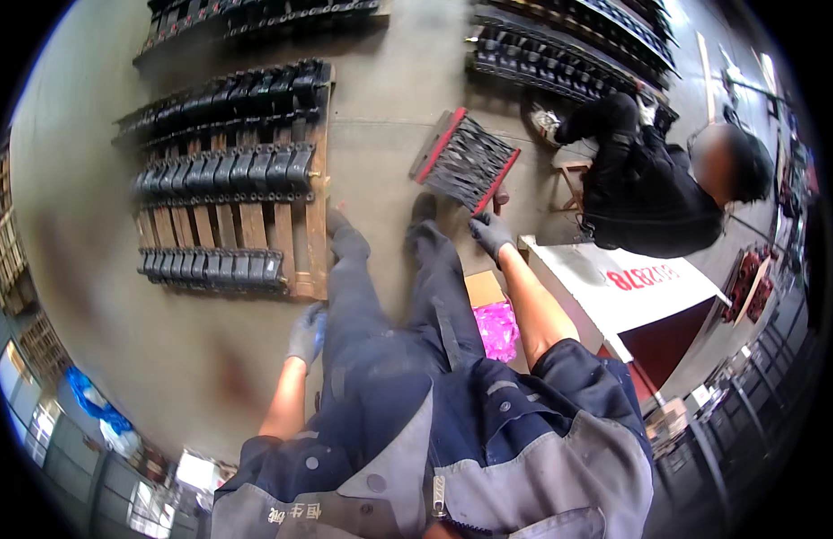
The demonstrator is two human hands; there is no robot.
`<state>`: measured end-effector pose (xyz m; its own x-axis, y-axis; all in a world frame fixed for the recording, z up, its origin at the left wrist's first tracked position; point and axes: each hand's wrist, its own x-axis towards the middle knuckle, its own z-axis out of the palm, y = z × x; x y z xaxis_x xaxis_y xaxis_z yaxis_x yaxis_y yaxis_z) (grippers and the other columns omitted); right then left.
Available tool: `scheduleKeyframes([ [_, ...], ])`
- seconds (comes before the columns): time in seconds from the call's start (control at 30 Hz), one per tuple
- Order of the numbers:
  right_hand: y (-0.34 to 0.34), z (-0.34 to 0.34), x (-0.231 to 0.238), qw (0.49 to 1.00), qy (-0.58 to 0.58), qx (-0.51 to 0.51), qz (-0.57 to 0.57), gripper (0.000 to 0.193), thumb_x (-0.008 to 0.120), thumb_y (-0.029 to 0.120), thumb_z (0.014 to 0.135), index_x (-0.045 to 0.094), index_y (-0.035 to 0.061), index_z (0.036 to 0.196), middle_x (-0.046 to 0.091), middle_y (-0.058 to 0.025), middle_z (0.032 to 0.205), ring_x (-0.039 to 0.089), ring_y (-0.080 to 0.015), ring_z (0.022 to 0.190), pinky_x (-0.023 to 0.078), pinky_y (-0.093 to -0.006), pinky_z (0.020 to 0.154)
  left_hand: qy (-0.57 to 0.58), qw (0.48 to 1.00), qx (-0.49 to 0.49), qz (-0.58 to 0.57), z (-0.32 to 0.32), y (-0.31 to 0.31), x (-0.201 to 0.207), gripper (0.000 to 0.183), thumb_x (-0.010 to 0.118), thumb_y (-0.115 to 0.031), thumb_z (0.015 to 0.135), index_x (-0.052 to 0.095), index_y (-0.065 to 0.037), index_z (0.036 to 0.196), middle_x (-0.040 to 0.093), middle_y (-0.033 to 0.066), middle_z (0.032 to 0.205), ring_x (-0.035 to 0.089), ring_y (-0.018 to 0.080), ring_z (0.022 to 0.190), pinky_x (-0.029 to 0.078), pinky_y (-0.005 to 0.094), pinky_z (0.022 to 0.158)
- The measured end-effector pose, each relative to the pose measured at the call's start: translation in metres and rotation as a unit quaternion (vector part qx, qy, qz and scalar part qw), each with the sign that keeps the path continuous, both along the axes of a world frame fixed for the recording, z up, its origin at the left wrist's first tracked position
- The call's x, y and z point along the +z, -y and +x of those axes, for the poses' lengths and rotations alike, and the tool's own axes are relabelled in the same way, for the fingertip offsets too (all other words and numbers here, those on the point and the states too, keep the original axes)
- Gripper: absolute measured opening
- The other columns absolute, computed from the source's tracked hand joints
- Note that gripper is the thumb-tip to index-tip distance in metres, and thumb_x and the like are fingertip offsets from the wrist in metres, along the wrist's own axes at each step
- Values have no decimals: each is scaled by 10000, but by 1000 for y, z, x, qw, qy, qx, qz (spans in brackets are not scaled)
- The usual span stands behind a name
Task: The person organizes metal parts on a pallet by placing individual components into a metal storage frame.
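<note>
The right hand point(491, 234) is being held at the near corner of the red-edged rack point(469, 160), ahead of the right shoe point(424, 207); finger closure cannot be told. Positioning is seemingly being done; a firm edge grip is being called for.

The rack point(470, 162) looks like dark metal with matt red edges, the gloves point(493, 235) like matt grey cloth; the pallet point(319, 216) is rough bare wood, its castings point(228, 173) glossy black; the carton point(484, 289) is matt cardboard, the bag point(496, 332) shiny plastic, the floor point(372, 135) smooth
</note>
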<state>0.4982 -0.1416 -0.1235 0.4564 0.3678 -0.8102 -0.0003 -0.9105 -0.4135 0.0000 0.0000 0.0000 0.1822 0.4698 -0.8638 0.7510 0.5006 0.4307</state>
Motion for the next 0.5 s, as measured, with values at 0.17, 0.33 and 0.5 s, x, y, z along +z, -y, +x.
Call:
scheduleKeyframes([
  [0.17, -60, 34, -90, 996, 31, 52, 59, 376, 708, 285, 939, 707, 5, 1190, 758, -124, 1120, 703, -173, 967, 549, -325, 866, -42, 994, 84, -57, 25, 12, -37, 442, 619, -177, 1025, 574, -11, 1433, 710, 97, 1189, 667, 136, 947, 570, 291, 836],
  [0.33, -112, 62, -173, 936, 184, 298, -36, 634, 764, 326, 843, 579, 134, 1418, 592, -231, 1418, 583, -412, 1288, 461, -452, 1103, -13, 995, -32, 93, 20, 21, -99, 345, 640, -151, 986, 657, -27, 1307, 749, 161, 1140, 745, 296, 978, 576, 398, 842],
  [0.5, -176, 42, -205, 804, 276, 507, -142, 665, 706, 283, 856, 514, 313, 1492, 315, -140, 1661, 512, -417, 1373, 451, -488, 1121, -95, 970, -135, 176, 21, 10, -136, 315, 701, -177, 894, 718, -106, 1200, 734, 171, 1048, 710, 389, 889, 577, 452, 777],
])
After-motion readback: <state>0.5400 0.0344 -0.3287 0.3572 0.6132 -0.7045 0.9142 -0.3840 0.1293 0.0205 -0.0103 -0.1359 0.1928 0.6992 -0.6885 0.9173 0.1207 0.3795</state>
